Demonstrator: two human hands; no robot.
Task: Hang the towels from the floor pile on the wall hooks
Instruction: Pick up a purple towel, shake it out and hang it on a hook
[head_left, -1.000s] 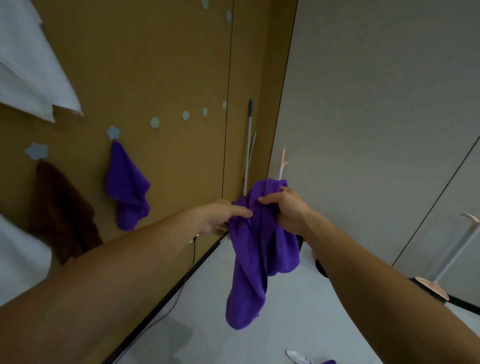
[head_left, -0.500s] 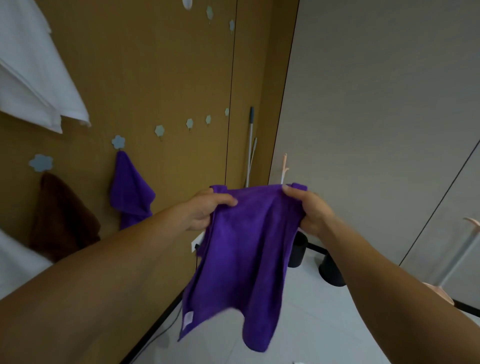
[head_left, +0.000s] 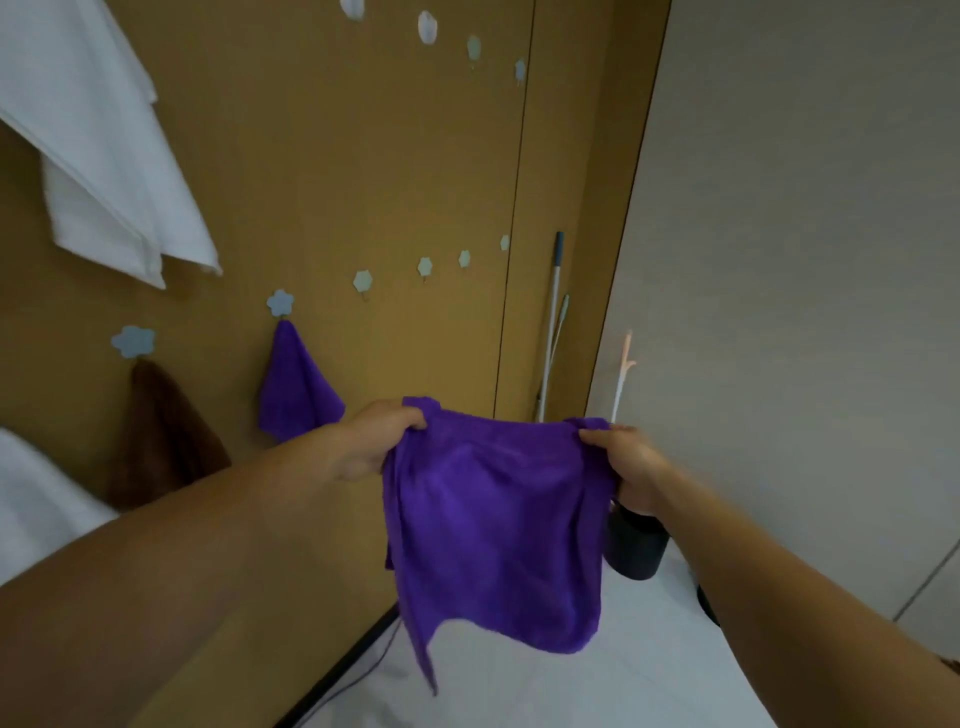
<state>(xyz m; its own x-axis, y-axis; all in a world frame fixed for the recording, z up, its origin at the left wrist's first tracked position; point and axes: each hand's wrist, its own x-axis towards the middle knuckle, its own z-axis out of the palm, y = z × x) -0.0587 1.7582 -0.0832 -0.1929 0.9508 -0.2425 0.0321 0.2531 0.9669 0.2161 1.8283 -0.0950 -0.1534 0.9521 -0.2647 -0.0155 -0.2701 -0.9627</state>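
Wall (head_left: 363, 156), tan panel: flower hooks in rows; brown towel (head_left: 156, 441) & hung purple towel (head_left: 296, 384) on lower-left hooks. Item: held purple towel (head_left: 498, 519), spread mid-air nr wall corner; L hand (head_left: 374, 441) & R hand (head_left: 628, 467) fingers (head_left: 413, 418) pinching its top corners. Step: opened out for hanging. Next, prob.: bunch one corner, loop over free hook (head_left: 362, 281).

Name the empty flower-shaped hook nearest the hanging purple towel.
The pale flower-shaped hook immediately right of the hanging purple towel: it is bare and closer to that towel than the other bare hooks farther right.
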